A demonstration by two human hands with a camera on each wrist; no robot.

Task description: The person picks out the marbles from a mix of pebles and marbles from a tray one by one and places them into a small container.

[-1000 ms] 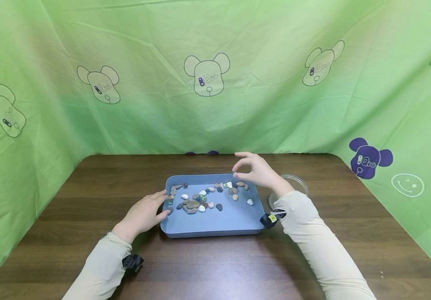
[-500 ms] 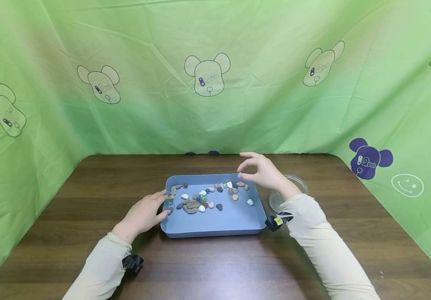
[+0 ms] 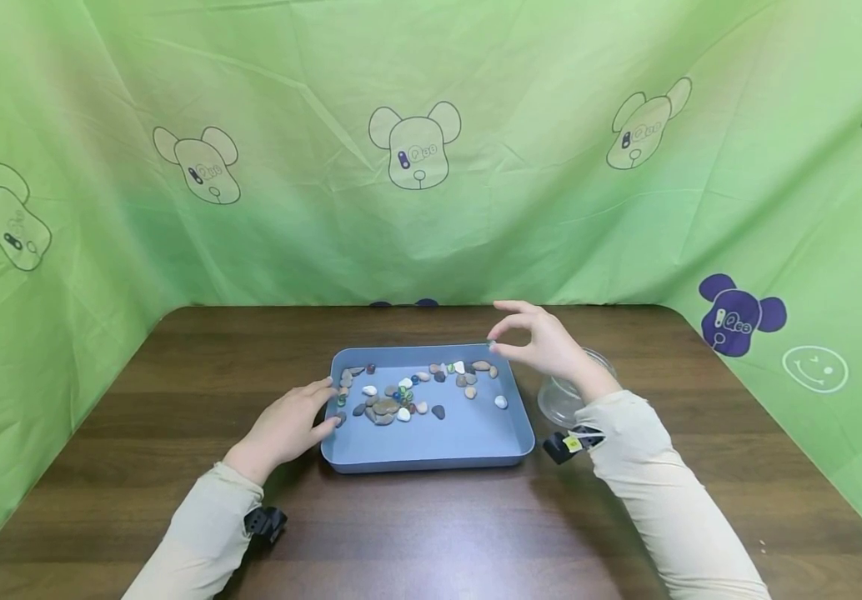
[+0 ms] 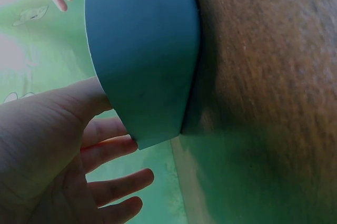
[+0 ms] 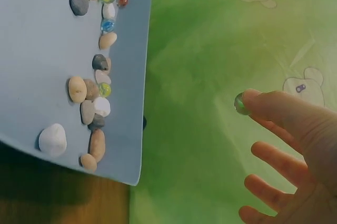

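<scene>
My right hand (image 3: pixel 547 343) pinches a clear green-tinted marble (image 5: pixel 242 104) between thumb and index finger, its other fingers spread. It is raised over the back right corner of a blue tray (image 3: pixel 468 442). In the right wrist view, the marble hangs apart from the tray. My left hand (image 3: pixel 286 425) rests at the tray's left rim, thumb and fingertips over the edge, fingers loosely extended. The left wrist view shows the thumb passing behind the tray wall (image 4: pixel 142 39). Pebbles (image 3: pixel 386 407) and glass marbles (image 5: pixel 107 26) lie mixed inside the tray.
A clear round jar (image 3: pixel 557 404) stands right of the tray, partly hidden by my right forearm. The wooden table (image 3: pixel 431 533) runs back to a green printed curtain (image 3: pixel 303 233). Each wrist wears a black camera.
My right hand has moved right with the marble, from over the tray's back edge towards its right corner and the jar. My left hand has stayed at the rim.
</scene>
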